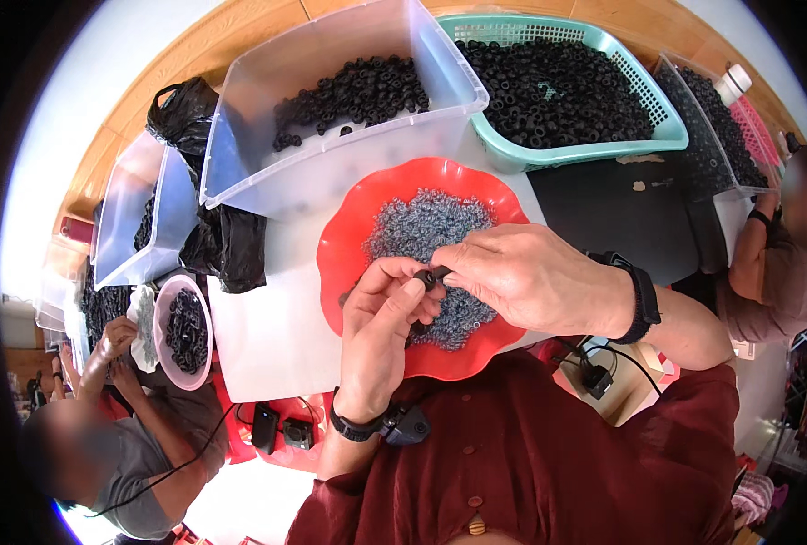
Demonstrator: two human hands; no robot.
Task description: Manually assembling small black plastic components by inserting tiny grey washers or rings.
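Over a red scallop-edged bowl (340, 236), both my hands meet in a pinch. Between the thumb and fingers of my left hand (378, 331) is a small black ring-shaped part (426, 279). My right hand (535, 280) has its thumb and forefinger closed on a small black piece (440, 272), which touches that part. Its exact kind is too small to tell. Beneath the hands, the bowl holds a heap of small grey-blue clear rings (421, 222). More dark parts show partly behind my left fingers.
Behind the bowl stand a clear plastic bin (267, 173) and a turquoise basket (676, 136), both holding black ring parts. A black plastic bag (231, 245) lies left. Co-workers sit at both sides; a pink bowl (205, 350) of black parts is beside the left one.
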